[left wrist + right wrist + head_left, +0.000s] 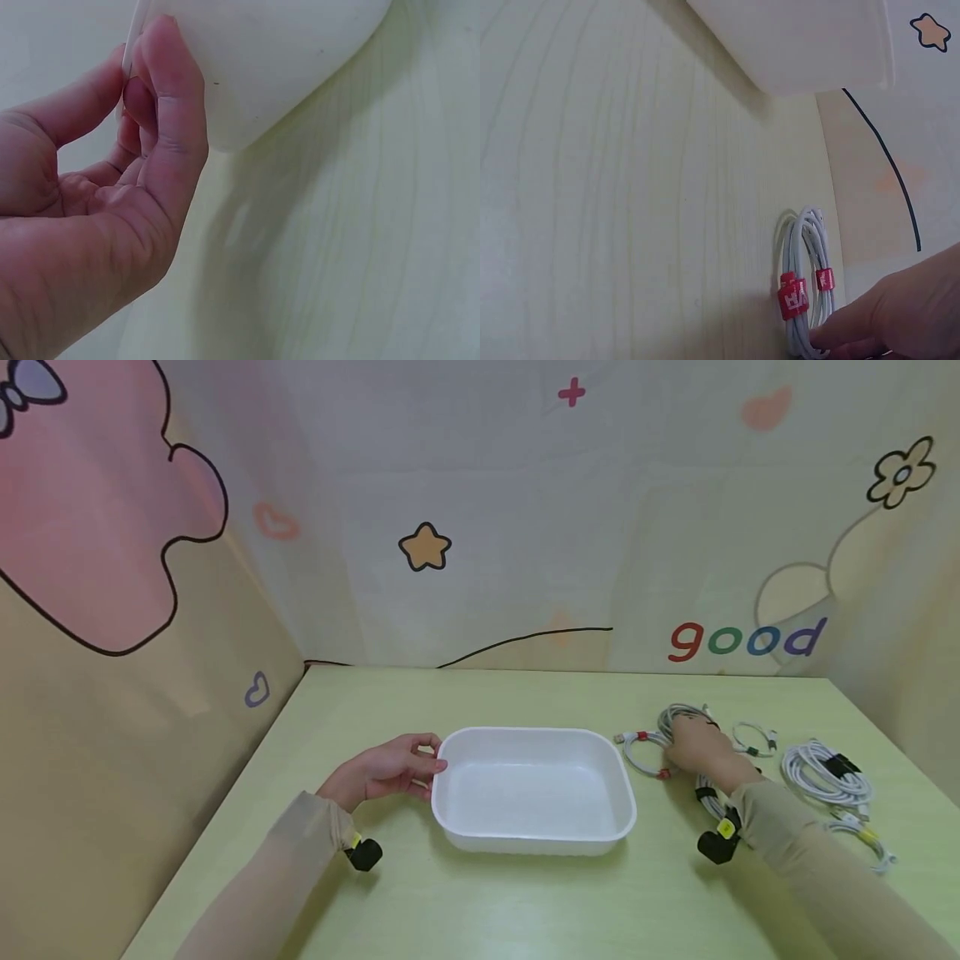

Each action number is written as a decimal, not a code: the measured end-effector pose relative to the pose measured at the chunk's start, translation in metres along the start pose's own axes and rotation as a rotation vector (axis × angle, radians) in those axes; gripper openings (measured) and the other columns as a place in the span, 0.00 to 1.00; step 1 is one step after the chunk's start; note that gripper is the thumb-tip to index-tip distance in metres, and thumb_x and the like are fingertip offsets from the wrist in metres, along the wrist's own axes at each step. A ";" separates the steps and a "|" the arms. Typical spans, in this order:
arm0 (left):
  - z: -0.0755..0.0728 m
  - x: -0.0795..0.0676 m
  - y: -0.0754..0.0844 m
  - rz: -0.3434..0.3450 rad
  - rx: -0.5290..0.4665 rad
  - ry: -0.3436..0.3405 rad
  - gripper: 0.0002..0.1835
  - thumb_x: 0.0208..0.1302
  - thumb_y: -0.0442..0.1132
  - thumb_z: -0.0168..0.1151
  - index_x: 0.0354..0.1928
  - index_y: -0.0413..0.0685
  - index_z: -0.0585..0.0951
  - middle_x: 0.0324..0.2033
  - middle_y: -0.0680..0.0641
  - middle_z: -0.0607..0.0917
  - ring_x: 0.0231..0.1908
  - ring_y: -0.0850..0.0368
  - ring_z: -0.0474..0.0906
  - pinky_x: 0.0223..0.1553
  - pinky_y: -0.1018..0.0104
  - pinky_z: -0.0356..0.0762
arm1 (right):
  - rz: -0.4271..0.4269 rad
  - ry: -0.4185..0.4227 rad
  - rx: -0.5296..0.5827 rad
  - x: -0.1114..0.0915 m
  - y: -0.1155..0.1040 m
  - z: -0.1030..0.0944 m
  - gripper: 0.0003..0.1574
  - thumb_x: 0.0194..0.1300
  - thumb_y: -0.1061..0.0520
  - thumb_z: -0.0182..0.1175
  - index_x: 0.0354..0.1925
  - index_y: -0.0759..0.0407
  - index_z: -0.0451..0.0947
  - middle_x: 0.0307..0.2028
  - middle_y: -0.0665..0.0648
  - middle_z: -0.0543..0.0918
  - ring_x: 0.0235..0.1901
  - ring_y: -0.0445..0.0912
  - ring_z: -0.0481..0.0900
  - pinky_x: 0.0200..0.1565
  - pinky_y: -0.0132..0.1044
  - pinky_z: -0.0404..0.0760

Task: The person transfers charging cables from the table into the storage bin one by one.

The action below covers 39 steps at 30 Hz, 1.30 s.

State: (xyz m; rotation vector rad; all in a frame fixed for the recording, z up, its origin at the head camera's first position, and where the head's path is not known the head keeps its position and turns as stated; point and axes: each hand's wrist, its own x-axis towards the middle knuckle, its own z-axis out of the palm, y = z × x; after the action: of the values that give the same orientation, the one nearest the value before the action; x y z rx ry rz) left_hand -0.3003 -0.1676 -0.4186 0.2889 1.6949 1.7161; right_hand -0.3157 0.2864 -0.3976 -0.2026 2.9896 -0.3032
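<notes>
A: Item one, your left hand [395,768]. State and place?

B: Left of centre in the head view. Thumb and fingers pinch the near-left rim of one white tray [534,789], mid-frame, nothing in it.

A: Item two, your right hand [697,747]?

B: Right of centre, lowered among the cables. It reaches over one grey coil [677,711]; in the right wrist view, lower right, your fingers meet the edge of one red-tied coil [795,295]. Whether you grip either coil, cannot tell.

A: Other stock?

B: All at the right of the frame: one small coil with dark ties [752,750]; one thick white coil [819,778], black tie; one yellow-tied coil [868,836], lower right; one black-tied coil [707,793], partly behind your right wrist.

A: Handling notes for the pick-up?

B: Settle on a single coil first; those two lie close enough to snag. Pinch the whole bundle near a tie, not one strand, or the loops may spread. Raise it straight up and check that no neighbour follows. Keep your left pinch light: a hard pull on that rim could skid or tip the tray.
</notes>
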 end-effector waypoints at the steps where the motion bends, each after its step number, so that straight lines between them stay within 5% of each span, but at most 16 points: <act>1: 0.000 0.001 0.000 -0.001 0.007 -0.002 0.06 0.69 0.31 0.54 0.42 0.46 0.68 0.30 0.50 0.82 0.25 0.58 0.80 0.35 0.62 0.85 | -0.006 0.009 -0.002 0.000 0.001 0.001 0.09 0.58 0.63 0.54 0.22 0.60 0.67 0.20 0.55 0.68 0.20 0.47 0.66 0.23 0.36 0.65; 7: -0.001 0.002 -0.001 0.004 0.023 -0.019 0.06 0.68 0.32 0.56 0.41 0.47 0.69 0.30 0.50 0.82 0.26 0.58 0.81 0.34 0.61 0.85 | -0.086 0.095 0.074 -0.003 0.005 -0.001 0.21 0.54 0.67 0.51 0.12 0.53 0.58 0.13 0.47 0.56 0.15 0.41 0.55 0.19 0.31 0.55; 12: 0.000 0.000 0.000 0.010 0.002 -0.029 0.05 0.69 0.32 0.54 0.41 0.47 0.69 0.31 0.50 0.83 0.27 0.58 0.81 0.34 0.62 0.85 | -0.113 0.140 0.140 -0.003 0.008 -0.006 0.20 0.60 0.66 0.55 0.13 0.58 0.68 0.10 0.49 0.67 0.13 0.41 0.63 0.20 0.32 0.61; 20: 0.000 0.001 0.000 -0.005 -0.020 -0.025 0.06 0.69 0.31 0.54 0.43 0.46 0.68 0.30 0.50 0.82 0.26 0.58 0.80 0.34 0.63 0.85 | -0.087 0.093 0.237 -0.009 0.009 -0.016 0.12 0.63 0.64 0.58 0.24 0.69 0.78 0.15 0.57 0.81 0.15 0.44 0.79 0.21 0.33 0.75; 39: 0.000 0.002 0.000 -0.013 -0.012 -0.018 0.06 0.70 0.31 0.52 0.43 0.46 0.68 0.30 0.50 0.82 0.25 0.59 0.80 0.33 0.64 0.84 | -0.060 0.020 0.355 -0.015 -0.023 -0.046 0.12 0.64 0.63 0.58 0.37 0.75 0.80 0.19 0.53 0.83 0.18 0.41 0.78 0.22 0.30 0.77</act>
State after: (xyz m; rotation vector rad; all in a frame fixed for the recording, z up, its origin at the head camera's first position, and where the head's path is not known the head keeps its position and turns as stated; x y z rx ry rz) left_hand -0.3020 -0.1667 -0.4188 0.2868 1.6689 1.7090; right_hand -0.3049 0.2746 -0.3468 -0.2510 2.8870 -0.8350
